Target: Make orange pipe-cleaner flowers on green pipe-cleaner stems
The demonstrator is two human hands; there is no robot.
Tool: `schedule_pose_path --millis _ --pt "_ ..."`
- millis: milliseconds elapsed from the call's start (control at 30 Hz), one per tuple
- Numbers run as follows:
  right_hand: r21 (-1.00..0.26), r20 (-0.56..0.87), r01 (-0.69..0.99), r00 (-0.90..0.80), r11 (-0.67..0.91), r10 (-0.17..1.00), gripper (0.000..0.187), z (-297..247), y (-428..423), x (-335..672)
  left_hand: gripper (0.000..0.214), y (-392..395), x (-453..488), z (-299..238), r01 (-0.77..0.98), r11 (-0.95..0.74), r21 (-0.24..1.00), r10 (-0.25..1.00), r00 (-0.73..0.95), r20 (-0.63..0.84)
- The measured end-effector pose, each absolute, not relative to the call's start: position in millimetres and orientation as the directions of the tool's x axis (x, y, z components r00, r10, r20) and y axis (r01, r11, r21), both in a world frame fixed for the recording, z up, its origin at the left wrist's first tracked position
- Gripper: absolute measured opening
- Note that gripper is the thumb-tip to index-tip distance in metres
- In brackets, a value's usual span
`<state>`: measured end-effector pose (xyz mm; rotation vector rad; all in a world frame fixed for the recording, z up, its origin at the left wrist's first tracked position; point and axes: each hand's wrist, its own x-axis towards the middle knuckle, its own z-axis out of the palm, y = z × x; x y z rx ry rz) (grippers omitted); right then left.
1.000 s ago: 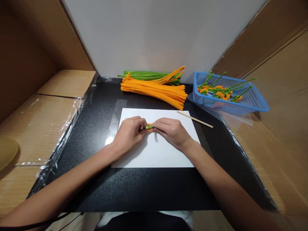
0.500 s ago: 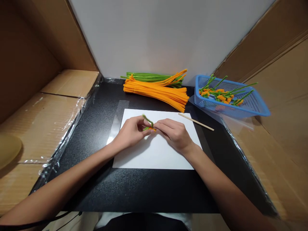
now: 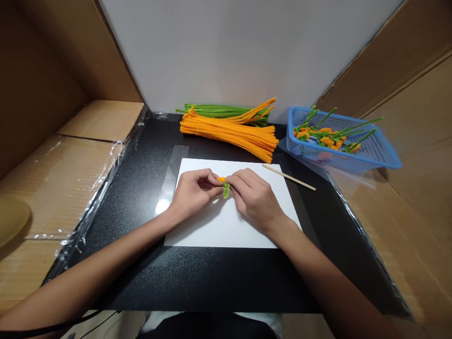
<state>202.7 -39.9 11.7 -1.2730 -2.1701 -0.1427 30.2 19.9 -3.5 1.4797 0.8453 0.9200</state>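
Above a white sheet of paper, my left hand and my right hand meet with their fingertips almost touching. Pinched between them is a small pipe cleaner flower, of which an orange bit shows at the top and a green stem points down toward me. My fingers cover most of it. Both hands are closed on the piece, thumb against fingers.
An orange pipe cleaner bundle lies behind the paper, partly over a green bundle. At the back right, a blue basket holds several orange-and-green flowers. A thin wooden stick crosses the paper's upper right corner.
The green stem, which stuck up between my hands, now points down toward me, and the orange part sits above it. Both hands stay in nearly the same place.
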Motion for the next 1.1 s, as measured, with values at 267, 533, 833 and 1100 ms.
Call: schedule_pose_path --millis 267,533,833,1100 --pt "-0.724 0.315 0.660 0.054 0.204 0.947 0.014 29.6 -44.7 191.6 0.013 12.6 34.1 -0.8 -0.021 -0.223 0.975 0.912 0.349 0.216" --pt "-0.832 0.208 0.553 0.223 0.053 0.952 0.012 24.5 -46.0 184.7 0.008 9.0 30.5 1.5 0.098 -0.450 0.887 0.832 0.406 0.377" --pt "-0.980 -0.133 0.132 0.137 -0.151 0.982 0.039 32.5 -45.8 184.7 0.017 8.3 29.0 2.5 0.160 -0.693 0.703 0.691 0.425 0.585" --pt "-0.959 0.054 0.282 0.214 -0.009 0.975 0.020 21.9 -40.6 190.1 0.001 13.0 30.3 -2.8 0.016 -0.385 0.923 0.859 0.371 0.352"
